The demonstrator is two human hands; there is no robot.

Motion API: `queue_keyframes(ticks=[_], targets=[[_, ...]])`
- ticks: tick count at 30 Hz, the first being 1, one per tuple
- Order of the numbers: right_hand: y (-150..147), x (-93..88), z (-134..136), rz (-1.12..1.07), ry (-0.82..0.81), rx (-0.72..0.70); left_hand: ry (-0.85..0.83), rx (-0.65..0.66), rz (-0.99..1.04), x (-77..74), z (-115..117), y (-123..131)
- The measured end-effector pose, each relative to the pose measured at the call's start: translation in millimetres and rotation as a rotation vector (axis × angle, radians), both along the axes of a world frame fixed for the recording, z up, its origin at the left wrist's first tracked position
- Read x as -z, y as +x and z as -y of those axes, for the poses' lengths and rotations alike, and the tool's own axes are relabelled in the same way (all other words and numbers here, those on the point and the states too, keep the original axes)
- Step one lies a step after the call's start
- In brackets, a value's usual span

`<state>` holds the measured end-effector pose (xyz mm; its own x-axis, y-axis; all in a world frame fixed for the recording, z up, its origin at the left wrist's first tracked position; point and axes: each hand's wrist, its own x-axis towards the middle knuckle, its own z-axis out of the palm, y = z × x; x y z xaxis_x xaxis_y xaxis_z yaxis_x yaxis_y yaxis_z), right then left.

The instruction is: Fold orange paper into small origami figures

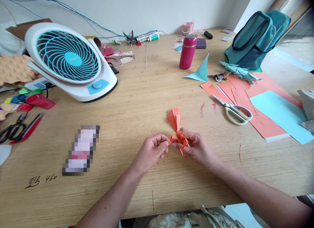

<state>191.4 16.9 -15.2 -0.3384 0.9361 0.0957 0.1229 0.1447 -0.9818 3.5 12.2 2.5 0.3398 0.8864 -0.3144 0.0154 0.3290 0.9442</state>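
Observation:
An orange origami figure of folded paper is held between both hands over the front middle of the table, its fan-shaped end pointing away from me. My left hand pinches a thin tip on its left side. With thumb and fingers, my right hand grips the folded body from the right. One narrow point hangs down between the hands. Some folds are covered by my fingers. To the right lie white-handled scissors on sheets of orange paper, beside a light blue sheet.
A white and blue fan stands at the left. A pixelated phone-like object lies front left. Beyond the hands are a magenta flask, a folded blue paper piece, keys, a blue origami figure and a teal bag.

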Motion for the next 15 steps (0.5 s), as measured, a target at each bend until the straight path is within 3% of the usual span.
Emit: queue_keyframes(ticks=[5, 11, 15], targets=[[0.1, 0.0, 0.4, 0.011, 0.057, 0.041, -0.121, -0.092, 0.132, 1.3, 0.5, 5.8], [0.3, 0.4, -1.9, -0.023, -0.012, -0.012, -0.025, -0.094, -0.012, -0.3, 0.4, 2.1], [1.6, 0.0, -1.0, 0.042, 0.05, 0.01, 0.006, -0.066, -0.042, 0.4, 0.8, 0.1]])
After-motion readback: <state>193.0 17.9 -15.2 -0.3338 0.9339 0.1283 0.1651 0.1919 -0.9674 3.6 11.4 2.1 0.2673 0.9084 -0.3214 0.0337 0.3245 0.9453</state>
